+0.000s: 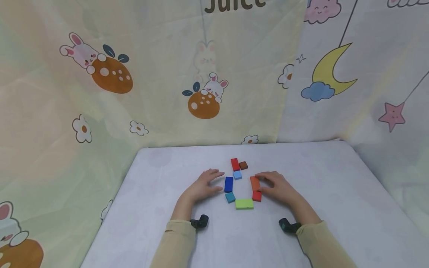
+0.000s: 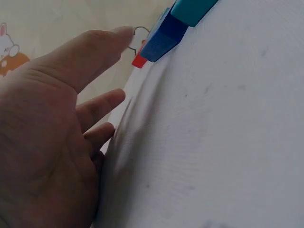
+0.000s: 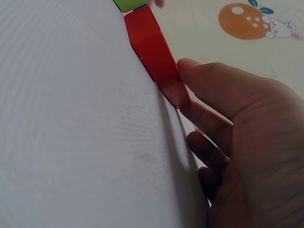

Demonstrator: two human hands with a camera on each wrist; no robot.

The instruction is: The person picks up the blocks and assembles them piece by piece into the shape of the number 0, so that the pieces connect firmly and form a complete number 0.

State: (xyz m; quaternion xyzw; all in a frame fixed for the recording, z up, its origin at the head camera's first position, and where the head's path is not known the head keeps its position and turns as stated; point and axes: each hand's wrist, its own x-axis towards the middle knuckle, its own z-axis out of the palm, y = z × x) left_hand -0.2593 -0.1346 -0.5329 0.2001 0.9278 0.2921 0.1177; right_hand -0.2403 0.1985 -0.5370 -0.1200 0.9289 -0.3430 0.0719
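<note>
My right hand (image 1: 279,188) rests on the white surface (image 1: 335,186), fingers loosely spread, touching the orange block (image 1: 255,183), which lies lengthwise just to its left, while my open left hand (image 1: 204,185) sits beside the dark blue block (image 1: 229,184).

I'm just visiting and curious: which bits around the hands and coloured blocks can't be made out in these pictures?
- Head view: whether the left hand touches the dark blue block; too small.
- Right wrist view: the green block, cut off by the top edge.
- Left wrist view: the teal block, cut off by the top edge.
- Head view: the printed word on the backdrop, cut off.
</note>
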